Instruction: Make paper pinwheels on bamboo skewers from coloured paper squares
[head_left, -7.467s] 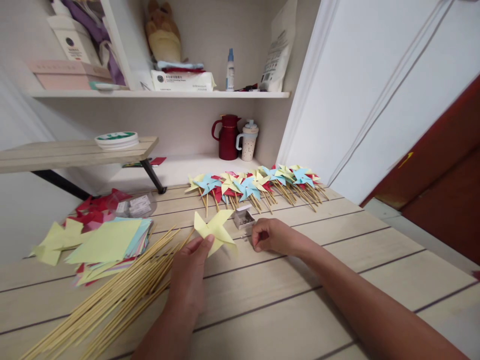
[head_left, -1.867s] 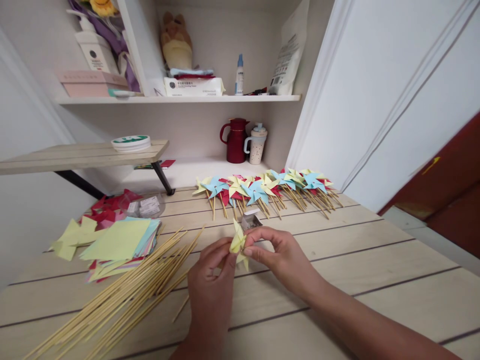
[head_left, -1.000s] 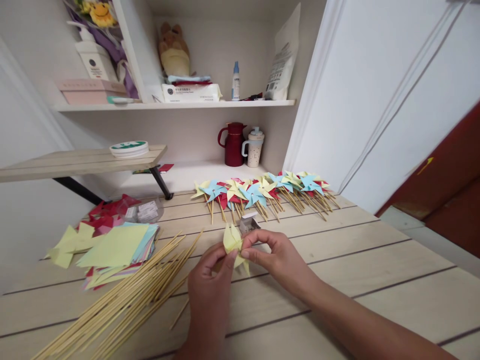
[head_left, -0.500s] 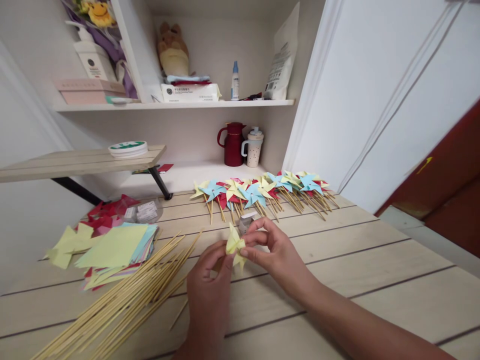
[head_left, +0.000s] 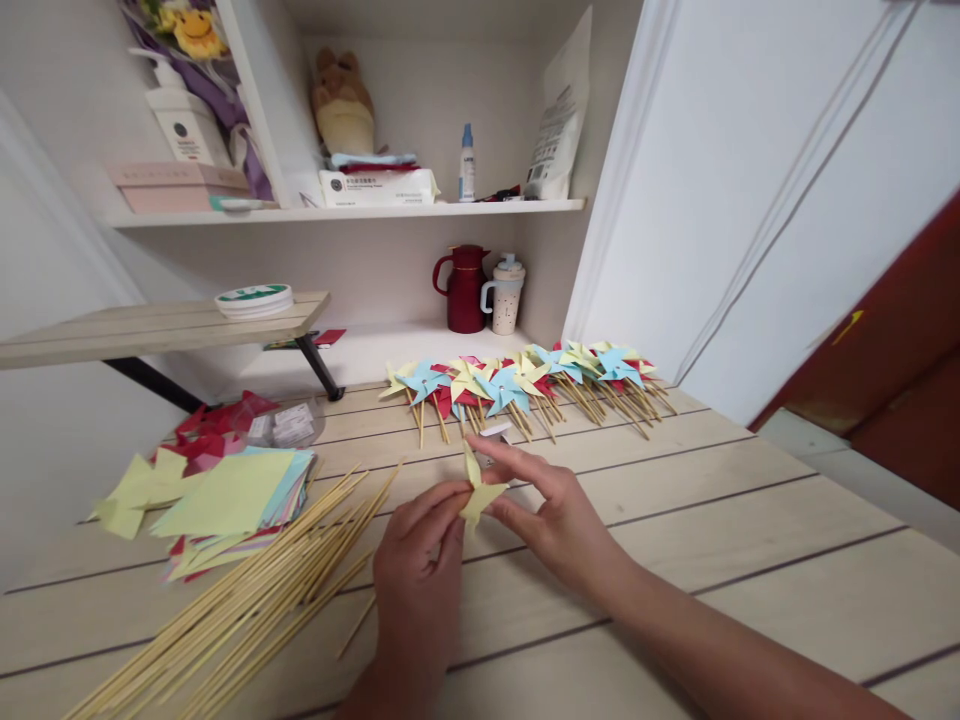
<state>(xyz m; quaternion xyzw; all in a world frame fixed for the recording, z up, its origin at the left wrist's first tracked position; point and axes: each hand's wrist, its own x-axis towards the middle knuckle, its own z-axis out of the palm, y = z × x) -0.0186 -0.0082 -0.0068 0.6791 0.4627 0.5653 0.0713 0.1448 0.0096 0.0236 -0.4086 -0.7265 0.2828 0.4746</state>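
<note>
A pale yellow paper pinwheel point(head_left: 484, 495) is between my two hands above the table, its blades folded in and its tips pointing several ways. My left hand point(head_left: 420, 560) pinches it from the left with thumb and fingers. From the other side, my right hand point(head_left: 551, 505) has its thumb against the lower right blade, and its index finger reaches over to the upper tip. Just behind my right fingers sits a small clear box point(head_left: 496, 434), mostly covered by the hand. No stick shows on this pinwheel.
Finished pinwheels point(head_left: 502, 388) on sticks lie in a row at the back. Loose wooden sticks point(head_left: 277, 580) spread across the left, beside stacked coloured paper point(head_left: 225, 490) and a clear box point(head_left: 292, 425). A raised wooden stand point(head_left: 172, 325), red jug point(head_left: 466, 290) and cup point(head_left: 508, 295) stand behind.
The pinwheel has turned in my fingers and its blades look more spread. My right index finger has stretched up and left towards its upper tip. My left hand stays nearly in place.
</note>
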